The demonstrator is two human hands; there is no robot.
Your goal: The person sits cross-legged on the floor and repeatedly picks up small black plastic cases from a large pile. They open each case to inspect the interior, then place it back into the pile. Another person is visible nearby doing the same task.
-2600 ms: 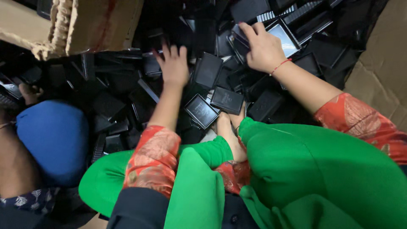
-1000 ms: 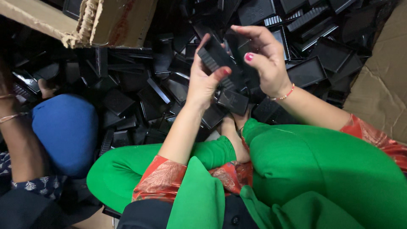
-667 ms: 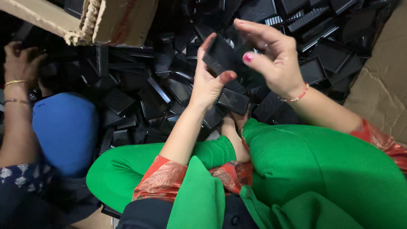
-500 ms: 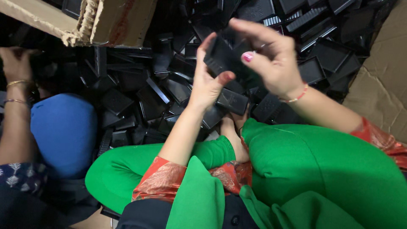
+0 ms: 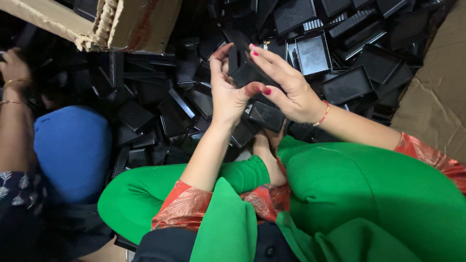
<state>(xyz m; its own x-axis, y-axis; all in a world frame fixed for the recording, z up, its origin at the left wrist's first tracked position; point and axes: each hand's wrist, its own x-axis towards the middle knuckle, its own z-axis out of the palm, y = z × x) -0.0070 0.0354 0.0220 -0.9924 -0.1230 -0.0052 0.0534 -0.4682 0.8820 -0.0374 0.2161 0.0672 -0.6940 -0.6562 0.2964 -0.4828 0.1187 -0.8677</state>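
A heap of black plastic trays [image 5: 347, 85] covers the floor beside torn cardboard [image 5: 131, 24]. Above it, the left hand [image 5: 228, 92] and right hand [image 5: 286, 90] together grip a small black piece [image 5: 247, 73], seemingly a tray, mostly hidden by fingers.

Both hands raised together at centre. Left hand [image 5: 227, 94] upright, palm twd the right, fingers up, thumb bent in, pinching. Right hand [image 5: 286, 87] comes in from the right, fingers [image 5: 266, 57] spread over the left's, thumb tip meeting left thumb. Forearms bare; red thread on right wrist.
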